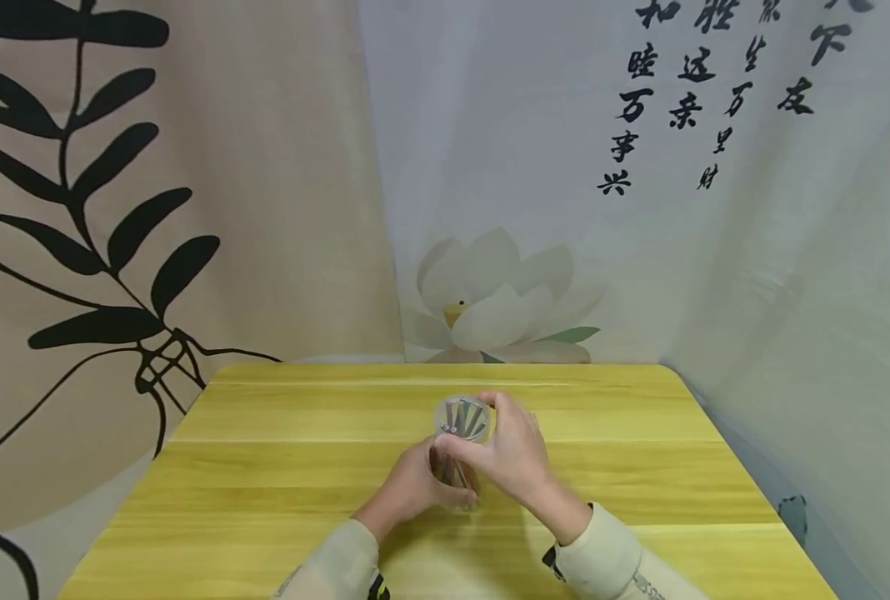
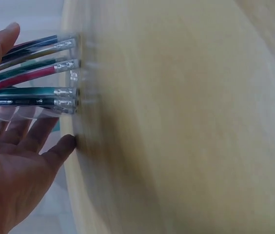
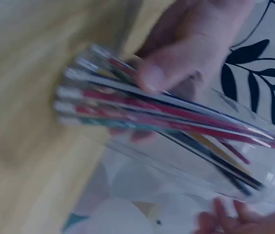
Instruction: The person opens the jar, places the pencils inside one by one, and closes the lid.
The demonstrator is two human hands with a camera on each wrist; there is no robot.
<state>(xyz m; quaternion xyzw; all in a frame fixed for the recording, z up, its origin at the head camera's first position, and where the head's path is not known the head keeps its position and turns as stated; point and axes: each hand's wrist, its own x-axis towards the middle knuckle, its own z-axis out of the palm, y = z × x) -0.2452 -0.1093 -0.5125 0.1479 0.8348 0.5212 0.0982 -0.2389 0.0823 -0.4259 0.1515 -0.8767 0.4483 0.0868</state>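
A clear cylindrical container [image 3: 176,168] stands tilted over the table in front of me, full of pencils [image 3: 186,113] in red, green and dark colours. Their metal-banded eraser ends [image 2: 67,92] point down toward the tabletop. Low on the container, my left hand [image 1: 409,485] holds it, thumb on one side and fingers on the other. My right hand [image 1: 516,450] grips the round top end, with the thumb at the near side of the rim and the fingers at the far side. In the right wrist view only some right fingertips [image 3: 237,214] show beside that end.
The wood-grain table [image 1: 280,467] spreads around both hands, its far edge close to a hanging cloth [image 1: 287,208] printed with dark leaves, a pale lotus flower [image 1: 505,292] and black characters. More pale cloth [image 1: 805,333] hangs along the right side.
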